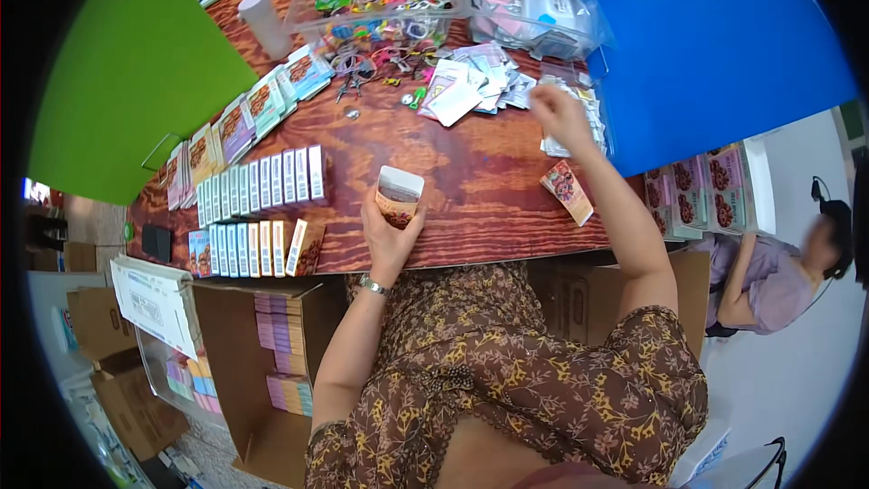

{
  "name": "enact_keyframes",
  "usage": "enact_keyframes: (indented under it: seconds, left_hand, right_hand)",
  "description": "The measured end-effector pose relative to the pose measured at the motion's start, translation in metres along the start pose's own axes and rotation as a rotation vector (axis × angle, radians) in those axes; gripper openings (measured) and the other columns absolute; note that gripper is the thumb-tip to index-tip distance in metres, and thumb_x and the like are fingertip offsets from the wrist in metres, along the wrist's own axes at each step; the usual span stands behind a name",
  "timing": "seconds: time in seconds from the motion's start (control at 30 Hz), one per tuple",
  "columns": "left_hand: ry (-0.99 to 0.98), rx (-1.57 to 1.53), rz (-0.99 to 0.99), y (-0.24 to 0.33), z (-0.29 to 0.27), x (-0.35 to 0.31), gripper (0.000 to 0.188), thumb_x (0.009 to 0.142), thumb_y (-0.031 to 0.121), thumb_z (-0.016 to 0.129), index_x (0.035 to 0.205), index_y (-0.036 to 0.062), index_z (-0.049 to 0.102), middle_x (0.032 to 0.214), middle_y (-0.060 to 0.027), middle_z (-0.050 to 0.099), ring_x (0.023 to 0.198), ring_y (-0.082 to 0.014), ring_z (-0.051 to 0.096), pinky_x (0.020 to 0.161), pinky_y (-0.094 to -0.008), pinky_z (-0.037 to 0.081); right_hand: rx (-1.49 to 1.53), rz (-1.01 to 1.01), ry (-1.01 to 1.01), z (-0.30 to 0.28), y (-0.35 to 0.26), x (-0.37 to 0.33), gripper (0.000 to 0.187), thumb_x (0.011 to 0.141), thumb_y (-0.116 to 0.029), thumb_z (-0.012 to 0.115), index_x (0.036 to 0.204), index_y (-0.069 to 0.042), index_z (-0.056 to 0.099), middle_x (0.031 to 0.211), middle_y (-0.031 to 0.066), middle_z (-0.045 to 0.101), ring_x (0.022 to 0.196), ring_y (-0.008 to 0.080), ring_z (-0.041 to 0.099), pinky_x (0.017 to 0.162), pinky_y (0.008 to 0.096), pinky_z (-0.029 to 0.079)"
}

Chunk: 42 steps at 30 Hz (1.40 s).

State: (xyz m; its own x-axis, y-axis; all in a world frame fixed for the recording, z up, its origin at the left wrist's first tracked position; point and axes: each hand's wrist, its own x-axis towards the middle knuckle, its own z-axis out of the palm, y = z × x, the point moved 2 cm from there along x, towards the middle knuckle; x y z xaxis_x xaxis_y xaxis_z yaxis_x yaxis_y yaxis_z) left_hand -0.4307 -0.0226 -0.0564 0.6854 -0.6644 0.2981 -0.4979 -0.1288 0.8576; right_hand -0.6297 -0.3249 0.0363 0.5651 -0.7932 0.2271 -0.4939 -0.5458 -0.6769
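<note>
My left hand is wrapped round a small printed cardboard box, held upright near the table's front edge. The top of the box is open with its white flap raised, and something pale shows inside. Further right and farther away, my right hand hovers by a stack of small flat packets. Its fingers are drawn together; whatever they may hold is too small to make out. Below that hand, a closed orange box lies on the table. A loose heap of white packets is spread to its left.
Two rows of small boxes stand at the left, before a line of flat cartons. At the back are a clear bin of colourful trinkets and another bin of packets. Green and blue panels flank the table.
</note>
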Motion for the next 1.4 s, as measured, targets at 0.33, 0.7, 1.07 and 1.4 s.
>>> enact_keyframes:
  seconds: [0.33,0.7,1.07,1.4]
  left_hand:
    - [-0.047,0.047,-0.022,-0.013,0.011,-0.011,0.084,0.073,0.024,0.088,0.139,-0.0036,0.043,0.128,-0.0223,0.054,0.118,-0.0389,0.054,0.098,-0.0470,0.045]
    - [-0.081,0.039,-0.045,-0.004,0.010,-0.008,0.086,0.074,0.024,0.088,0.140,-0.0058,0.040,0.128,-0.0230,0.051,0.117,-0.0387,0.053,0.098,-0.0463,0.045]
    - [-0.069,0.047,-0.017,-0.007,0.009,-0.009,0.087,0.075,0.025,0.088,0.140,-0.0062,0.039,0.128,-0.0230,0.052,0.117,-0.0378,0.054,0.097,-0.0455,0.045]
    - [-0.064,0.059,0.000,-0.009,0.009,-0.009,0.086,0.076,0.024,0.087,0.139,-0.0069,0.039,0.127,-0.0233,0.052,0.116,-0.0376,0.055,0.096,-0.0458,0.046]
  right_hand:
    - [-0.360,0.349,0.169,-0.006,0.145,0.049,0.044,0.081,-0.040,0.079,0.112,-0.009,0.072,0.097,0.0137,0.076,0.095,0.0308,0.073,0.083,0.0430,0.056]
    - [-0.436,0.451,0.038,-0.002,0.141,0.059,0.034,0.086,-0.042,0.073,0.101,-0.011,0.071,0.098,0.0155,0.074,0.097,0.0355,0.070,0.080,0.0479,0.052]
    - [-0.341,0.371,0.081,-0.056,0.132,0.033,0.029,0.085,-0.031,0.076,0.105,-0.010,0.070,0.096,0.0153,0.075,0.094,0.0360,0.071,0.082,0.0462,0.054]
    - [-0.385,0.175,-0.536,-0.033,0.112,0.000,0.040,0.076,-0.029,0.082,0.106,-0.006,0.070,0.088,0.0134,0.073,0.084,0.0283,0.071,0.075,0.0385,0.055]
